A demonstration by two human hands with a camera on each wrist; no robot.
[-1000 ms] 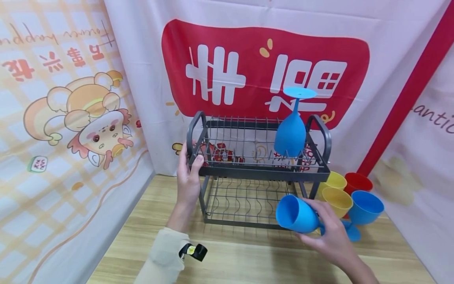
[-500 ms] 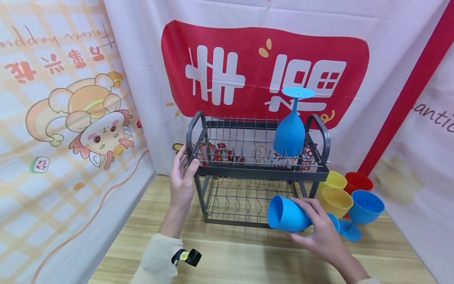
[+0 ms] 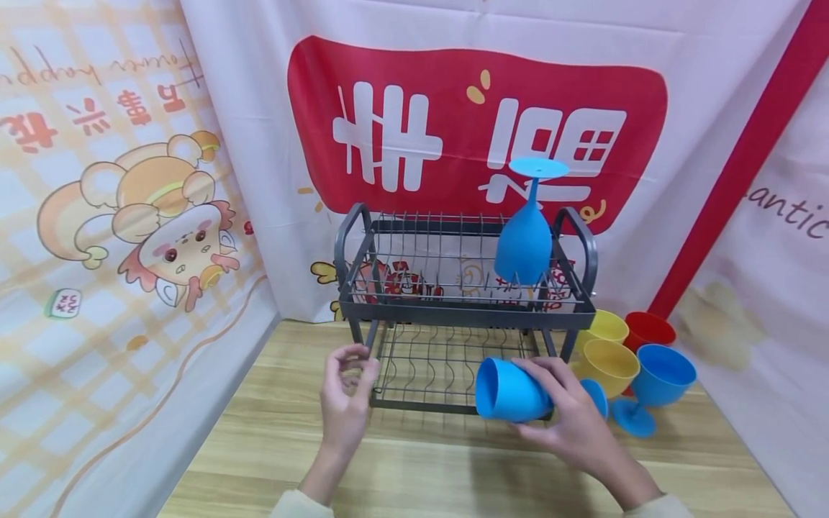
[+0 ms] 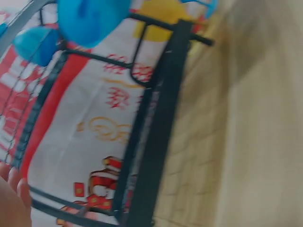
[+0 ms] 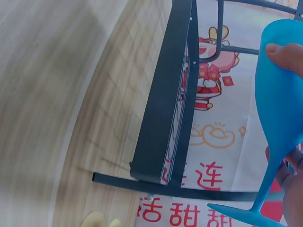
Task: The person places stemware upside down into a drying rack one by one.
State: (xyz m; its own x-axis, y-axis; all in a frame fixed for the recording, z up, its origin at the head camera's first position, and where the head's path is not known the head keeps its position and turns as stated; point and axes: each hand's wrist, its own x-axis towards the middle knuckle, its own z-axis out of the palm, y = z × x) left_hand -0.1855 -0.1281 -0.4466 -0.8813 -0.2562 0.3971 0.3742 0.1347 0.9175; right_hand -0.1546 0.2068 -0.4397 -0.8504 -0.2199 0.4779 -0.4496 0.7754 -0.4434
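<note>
Both forearms reach forward, the left grip upright with its fingers loosely bent, the right grip turned inward and curled in a hold.

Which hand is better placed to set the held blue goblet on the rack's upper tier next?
Probably the right hand: it grips that blue goblet, in front of the dish rack. The left hand holds nothing and is by the rack's left side, away from the goblet.

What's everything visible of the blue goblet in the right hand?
The blue goblet looks like smooth plastic: deep bowl, slim stem, flat round foot. It is tipped sideways, mouth leftward, at the front of the rack. The right hand grips it, thumb on the bowl. Whether it touches the rack, I can't tell.
</note>
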